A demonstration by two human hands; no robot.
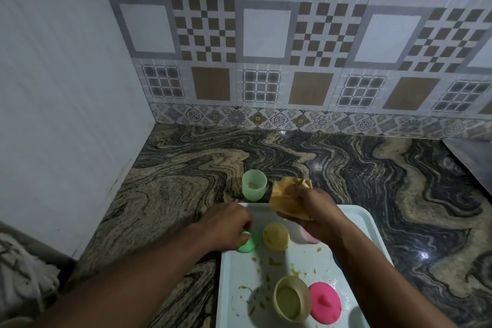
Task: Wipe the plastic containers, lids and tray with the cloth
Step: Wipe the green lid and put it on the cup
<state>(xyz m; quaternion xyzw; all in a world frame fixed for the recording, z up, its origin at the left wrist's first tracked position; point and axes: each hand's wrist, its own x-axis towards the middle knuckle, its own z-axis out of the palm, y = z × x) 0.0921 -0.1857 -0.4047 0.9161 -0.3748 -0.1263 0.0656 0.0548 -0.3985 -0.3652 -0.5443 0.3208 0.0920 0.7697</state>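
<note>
A white tray (354,224) with yellow smears lies on the marble counter. My left hand (229,225) pinches the knob of a green lid (249,246) at the tray's far left corner. My right hand (316,217) holds a crumpled tan cloth (288,196) above the tray's far edge. A yellow lid (276,236) lies beside the green one. A pink container (308,237) is partly hidden under my right hand. Nearer me stand a yellow container (291,298) and a pink lid (324,302). A green container (254,184) stands on the counter beyond the tray.
The marble counter (372,168) runs to a tiled back wall and a white side wall at the left. A steel surface (471,157) sits at the far right. A pale cloth bundle (24,269) lies off the counter at the lower left.
</note>
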